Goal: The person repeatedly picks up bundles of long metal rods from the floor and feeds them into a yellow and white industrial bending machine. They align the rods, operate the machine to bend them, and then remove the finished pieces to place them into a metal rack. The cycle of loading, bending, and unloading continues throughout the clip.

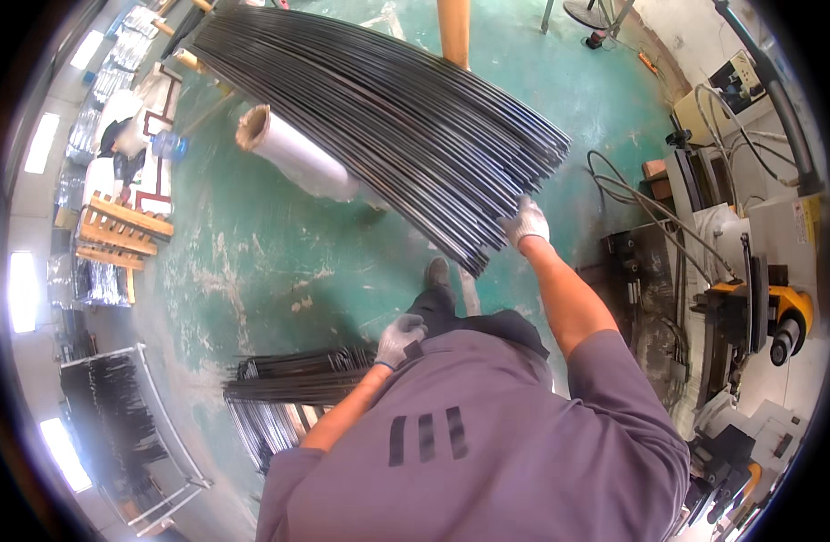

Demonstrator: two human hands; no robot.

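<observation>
A wide layer of long black metal tubes (388, 117) stretches from the upper left toward me, its near ends uneven. My right hand (527, 222), in a white knit glove, is at those near ends on the right side. Its fingers are bent around the tube ends; how many tubes they grip cannot be made out. Low beside my thigh is my left hand (399, 341), also gloved, apart from the layer. Its fingers are curled in, and whatever they may hold is hidden.
A white wrapped roll (297, 154) lies left of the tubes. Behind my left arm, more dark bars (297, 375) are stacked low. Machinery with a yellow-black part (788, 323) and looping cables (645, 203) line the right. A wooden pallet (121, 230) stands at left.
</observation>
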